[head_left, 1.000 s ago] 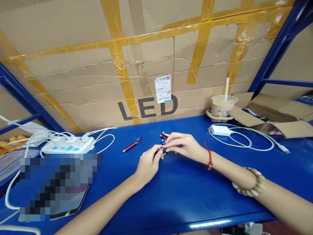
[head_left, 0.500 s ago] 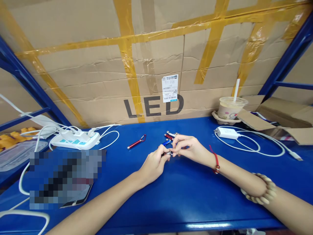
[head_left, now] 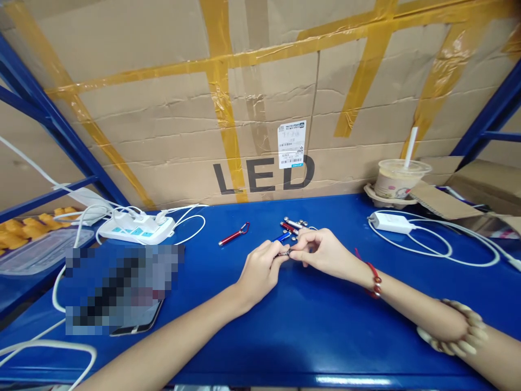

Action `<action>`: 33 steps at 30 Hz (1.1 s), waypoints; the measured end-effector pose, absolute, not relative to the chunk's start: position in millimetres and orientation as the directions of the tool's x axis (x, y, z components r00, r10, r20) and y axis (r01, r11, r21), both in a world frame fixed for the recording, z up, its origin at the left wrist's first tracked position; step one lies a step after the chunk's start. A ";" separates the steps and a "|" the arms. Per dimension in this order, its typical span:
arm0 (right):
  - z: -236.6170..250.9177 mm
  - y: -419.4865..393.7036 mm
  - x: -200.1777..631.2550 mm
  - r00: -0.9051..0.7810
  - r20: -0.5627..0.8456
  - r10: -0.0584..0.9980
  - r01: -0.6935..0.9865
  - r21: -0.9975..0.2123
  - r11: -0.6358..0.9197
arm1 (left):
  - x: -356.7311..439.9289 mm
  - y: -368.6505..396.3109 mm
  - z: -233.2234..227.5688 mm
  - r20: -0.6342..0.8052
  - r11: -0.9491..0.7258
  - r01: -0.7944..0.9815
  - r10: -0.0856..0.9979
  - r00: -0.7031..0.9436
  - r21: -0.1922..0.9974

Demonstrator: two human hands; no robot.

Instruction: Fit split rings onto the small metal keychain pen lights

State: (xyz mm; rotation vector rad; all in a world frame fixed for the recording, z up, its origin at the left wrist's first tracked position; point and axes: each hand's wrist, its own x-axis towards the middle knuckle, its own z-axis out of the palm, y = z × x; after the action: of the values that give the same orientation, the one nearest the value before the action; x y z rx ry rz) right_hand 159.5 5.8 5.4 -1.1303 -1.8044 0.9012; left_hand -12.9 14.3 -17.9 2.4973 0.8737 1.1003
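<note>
A small dark flashlight [head_left: 284, 253] with a silver end is mostly hidden between my fingers. My left hand [head_left: 260, 274] is closed round its body. At the silver end, the thumb and forefinger of my right hand [head_left: 325, 256] are pinched together. Just beyond my fingertips lie a blue flashlight [head_left: 282, 237], a red flashlight [head_left: 288, 227] and a silver one [head_left: 292, 223]. Small round silver pieces [head_left: 302, 222] are scattered beside them. Left of this group, a red flashlight with a carabiner clip [head_left: 231, 238] lies on the blue tabletop [head_left: 285, 331].
Left, a white power strip [head_left: 138, 231] trails cables near a phone [head_left: 140, 326], partly pixelated. A lidded drink cup with a straw [head_left: 394, 179] stands back right, near a white charger [head_left: 391, 222] and open carton [head_left: 480, 201]. A large cardboard box [head_left: 171, 125] walls the back.
The fingers of my right hand have curled in and now pinch the silver end of the dark flashlight. The whole view has swung slightly left.
</note>
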 end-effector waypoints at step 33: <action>16.4 13.2 177.5 -0.383 0.571 0.726 0.344 -0.642 0.686 | -8.6 12.1 -8.7 0.399 -0.641 0.454 0.754 0.521 0.619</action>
State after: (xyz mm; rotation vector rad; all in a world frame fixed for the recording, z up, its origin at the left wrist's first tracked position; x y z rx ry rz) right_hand 177.5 13.2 16.4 -0.8251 -1.9909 0.5332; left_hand -8.6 12.1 -8.7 2.3230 0.9889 0.9172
